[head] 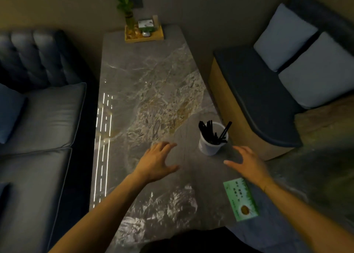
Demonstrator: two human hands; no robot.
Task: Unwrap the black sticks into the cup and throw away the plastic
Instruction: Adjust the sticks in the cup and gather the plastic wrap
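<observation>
2 bare hands over the marble table [145, 84], left hand [158, 162] and right hand [247, 163], both spread wide, fingers loose, grasping nothing. Just beyond and between them, white cup [211, 140] upright near the table's right edge, black sticks [209, 131] bunched inside. Beside the right wrist, green packet [241, 200] lying flat.

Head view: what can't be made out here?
- Plastic wrap or bin: none visible in the head view, so disposal can't be confirmed.
- Black sticks: lower ends hidden by the white cup wall; count unreadable, they overlap.
- Green box: print too small and blurred to read.
- Wooden tray at the far table end: contents dim and small.
- Left hand and right hand: palms face down, undersides hidden.
</observation>
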